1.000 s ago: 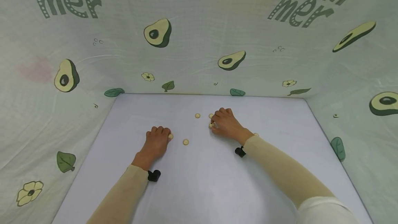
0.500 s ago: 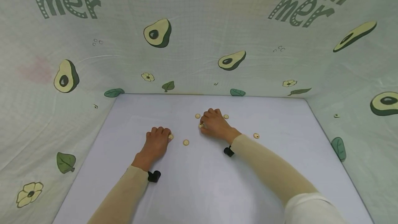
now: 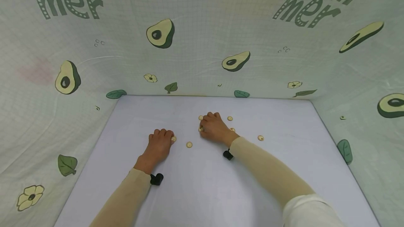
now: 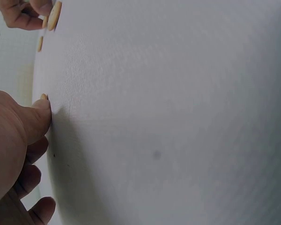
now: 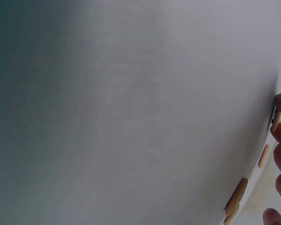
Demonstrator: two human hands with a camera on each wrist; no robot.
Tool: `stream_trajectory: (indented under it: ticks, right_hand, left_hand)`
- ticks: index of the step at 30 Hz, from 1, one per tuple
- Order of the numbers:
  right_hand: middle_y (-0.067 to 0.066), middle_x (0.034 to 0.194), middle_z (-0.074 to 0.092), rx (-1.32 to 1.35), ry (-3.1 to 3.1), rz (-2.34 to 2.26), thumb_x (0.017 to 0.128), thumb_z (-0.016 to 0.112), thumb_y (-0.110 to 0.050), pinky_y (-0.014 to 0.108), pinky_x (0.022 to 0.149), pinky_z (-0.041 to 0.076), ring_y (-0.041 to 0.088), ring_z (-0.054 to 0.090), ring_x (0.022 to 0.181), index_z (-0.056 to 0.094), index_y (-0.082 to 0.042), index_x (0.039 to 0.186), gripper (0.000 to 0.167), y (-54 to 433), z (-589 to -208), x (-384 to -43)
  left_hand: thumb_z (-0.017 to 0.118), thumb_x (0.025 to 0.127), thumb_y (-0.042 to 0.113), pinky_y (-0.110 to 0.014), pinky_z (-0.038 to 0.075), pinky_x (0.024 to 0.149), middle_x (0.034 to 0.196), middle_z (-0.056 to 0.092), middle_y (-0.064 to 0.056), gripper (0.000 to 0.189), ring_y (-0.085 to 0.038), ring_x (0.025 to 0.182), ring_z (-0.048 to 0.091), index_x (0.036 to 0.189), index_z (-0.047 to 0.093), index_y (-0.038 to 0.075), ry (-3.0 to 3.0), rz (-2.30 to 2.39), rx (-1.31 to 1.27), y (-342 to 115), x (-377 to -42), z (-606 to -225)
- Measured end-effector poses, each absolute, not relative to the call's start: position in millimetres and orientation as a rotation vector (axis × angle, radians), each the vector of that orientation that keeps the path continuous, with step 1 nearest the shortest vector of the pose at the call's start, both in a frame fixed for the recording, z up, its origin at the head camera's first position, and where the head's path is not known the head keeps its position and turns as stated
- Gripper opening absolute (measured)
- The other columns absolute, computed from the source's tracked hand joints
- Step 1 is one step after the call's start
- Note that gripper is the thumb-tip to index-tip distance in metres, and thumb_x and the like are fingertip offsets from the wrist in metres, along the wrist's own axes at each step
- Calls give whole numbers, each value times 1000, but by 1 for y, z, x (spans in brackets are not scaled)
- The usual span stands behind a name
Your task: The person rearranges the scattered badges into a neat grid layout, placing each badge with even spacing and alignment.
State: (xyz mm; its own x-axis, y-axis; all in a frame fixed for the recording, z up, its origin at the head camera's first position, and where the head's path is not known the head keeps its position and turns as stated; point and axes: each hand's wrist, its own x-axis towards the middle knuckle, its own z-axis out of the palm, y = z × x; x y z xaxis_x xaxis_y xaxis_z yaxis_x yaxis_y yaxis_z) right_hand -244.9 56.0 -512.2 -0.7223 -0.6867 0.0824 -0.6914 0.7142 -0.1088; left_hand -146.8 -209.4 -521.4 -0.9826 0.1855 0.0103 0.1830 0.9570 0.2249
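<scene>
My left hand (image 3: 157,146) rests on the white table and pinches a small pale wooden button (image 3: 173,138) at its thumb side. In the left wrist view just the edge of that button (image 4: 44,96) shows above the thumb. Farther right, my right hand (image 3: 215,128) pinches a second button (image 3: 200,129) between thumb and finger, close to the tabletop; the right wrist view shows this button (image 5: 276,120) edge-on. One loose button (image 3: 189,144) lies between the hands. Another button (image 3: 200,117) lies just beyond the right fingertips.
To the right of the right hand lie more loose buttons: one at the back (image 3: 230,118), one by the wrist (image 3: 232,129) and one farther out (image 3: 260,138). A cloth (image 3: 195,55) printed with avocados hangs around the white table (image 3: 195,192) on three sides.
The right hand has slid left with its button, uncovering buttons behind it on the right. The left hand stays where it was.
</scene>
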Motion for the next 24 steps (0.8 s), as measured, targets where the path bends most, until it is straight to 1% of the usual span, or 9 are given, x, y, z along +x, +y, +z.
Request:
stream_trajectory:
  ticks: [11, 24]
  right_hand:
    - [0, 108, 68, 1149, -2874, 190, 100, 71, -34, 47, 97, 39, 21, 49, 99, 77, -15, 108, 21, 55, -511, -242]
    - [1, 106, 68, 1143, -2847, 200, 100, 72, -33, 46, 96, 39, 21, 49, 97, 77, -14, 105, 20, 55, -512, -242]
  left_hand:
    - [65, 107, 22, -52, 44, 84, 103, 62, -11, 18, -33, 99, 50, 115, 64, 7, 3112, 358, 314, -209, -146, -519]
    - [64, 107, 23, -51, 44, 84, 103, 62, -10, 18, -32, 98, 50, 115, 64, 7, 3115, 350, 315, -211, -147, -522]
